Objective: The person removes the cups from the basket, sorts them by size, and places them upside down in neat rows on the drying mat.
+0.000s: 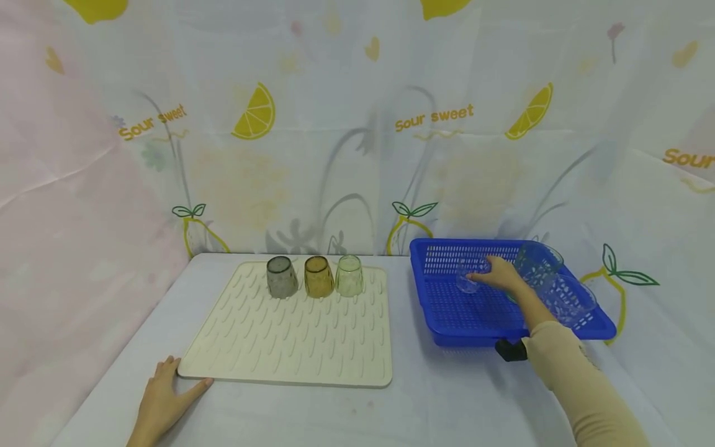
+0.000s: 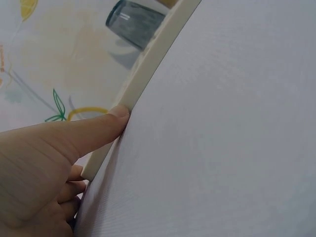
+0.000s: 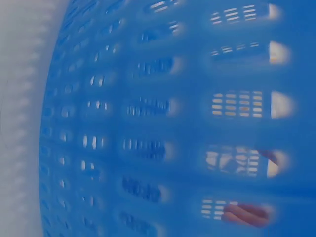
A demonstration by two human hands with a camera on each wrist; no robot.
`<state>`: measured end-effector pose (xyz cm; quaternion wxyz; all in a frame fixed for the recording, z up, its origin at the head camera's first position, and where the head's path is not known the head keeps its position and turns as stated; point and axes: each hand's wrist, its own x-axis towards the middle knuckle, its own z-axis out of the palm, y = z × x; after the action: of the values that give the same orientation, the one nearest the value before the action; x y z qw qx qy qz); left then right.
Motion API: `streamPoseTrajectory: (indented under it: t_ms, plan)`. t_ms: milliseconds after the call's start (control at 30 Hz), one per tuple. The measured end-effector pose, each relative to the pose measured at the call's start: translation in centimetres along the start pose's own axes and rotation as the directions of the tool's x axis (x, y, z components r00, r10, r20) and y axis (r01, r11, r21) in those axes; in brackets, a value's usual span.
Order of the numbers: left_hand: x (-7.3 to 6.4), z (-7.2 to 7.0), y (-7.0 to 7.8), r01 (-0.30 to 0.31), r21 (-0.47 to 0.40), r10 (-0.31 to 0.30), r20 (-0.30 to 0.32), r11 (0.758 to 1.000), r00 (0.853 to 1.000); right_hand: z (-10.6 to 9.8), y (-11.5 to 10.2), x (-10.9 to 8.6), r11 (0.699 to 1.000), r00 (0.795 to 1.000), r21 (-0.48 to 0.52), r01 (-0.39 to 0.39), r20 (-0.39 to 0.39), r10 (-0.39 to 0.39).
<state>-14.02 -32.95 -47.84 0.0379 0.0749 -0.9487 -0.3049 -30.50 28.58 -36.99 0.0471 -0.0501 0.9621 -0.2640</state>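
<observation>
In the head view, my right hand reaches into a blue plastic basket and pinches a clear drinking glass between thumb and fingers. Through the basket's slots in the right wrist view, only a bit of the fingers shows. My left hand rests at the front left corner of a cream drying mat, thumb along the front edge and fingers by the left edge. The left wrist view shows the thumb touching the mat's rim. A grey glass, an amber glass and a pale green glass stand at the mat's back.
Two larger clear glass vessels, one greenish and one patterned, lie in the basket's right side. A white cloth covers the table. A lemon-printed curtain hangs behind the mat and basket.
</observation>
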Motion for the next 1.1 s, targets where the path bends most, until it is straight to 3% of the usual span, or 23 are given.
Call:
streamPoseTrajectory:
  t_ms: [233, 467, 767, 1100]
  plan:
    - [0.0, -0.1, 0.0, -0.005, -0.005, 0.005, 0.018, 1.000, 1.000, -1.6, -1.1, -0.3, 0.998, 0.996, -0.060, 0.029, 0.083, -0.024]
    - [0.1, 0.1, -0.2, -0.038, -0.005, 0.038, -0.013, 0.999, 0.999, -2.8, -1.3, 0.4, 0.995, 0.997, -0.093, 0.045, 0.066, -0.039]
    - [0.0, 0.3, -0.6, -0.032, -0.002, 0.032, -0.034, 1.000, 0.999, -2.8, -1.1, 1.2, 0.990, 0.992, -0.123, 0.066, 0.112, -0.052]
    - [0.2, 0.1, -0.2, 0.012, 0.003, -0.012, 0.025, 1.000, 1.000, -2.2, -1.0, 2.4, 0.991, 0.994, -0.131, -0.002, 0.110, 0.017]
